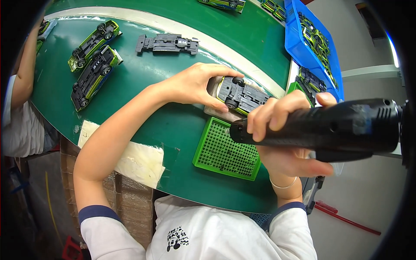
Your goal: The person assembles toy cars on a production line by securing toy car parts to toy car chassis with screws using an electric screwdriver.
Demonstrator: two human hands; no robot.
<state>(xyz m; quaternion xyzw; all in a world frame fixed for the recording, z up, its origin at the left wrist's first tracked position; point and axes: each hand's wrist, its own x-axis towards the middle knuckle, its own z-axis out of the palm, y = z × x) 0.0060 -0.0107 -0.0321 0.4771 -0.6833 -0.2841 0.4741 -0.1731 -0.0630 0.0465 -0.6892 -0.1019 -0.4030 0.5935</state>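
**Toy car held on block, driver in right hand**

Green round table (182, 125) with a green pegged tray (225, 151) near its front edge. The left hand (195, 84) grips an upturned toy car (242, 93) lying on a grey block (214, 86) just beyond the tray. The right hand (281, 130) is closed around a black electric screwdriver (329, 128), held above the tray. Two more upturned cars (93, 65) lie far left; a blue bin (299, 47) stands at the right.

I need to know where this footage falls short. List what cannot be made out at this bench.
1. Head view: the tip of the black electric screwdriver is hidden behind the right hand.
2. The upturned green toy car is part covered by the left hand.
3. Toy cars in the blue plastic bin are too small to count.
4. A co-worker's arm is cut off by the left rim.
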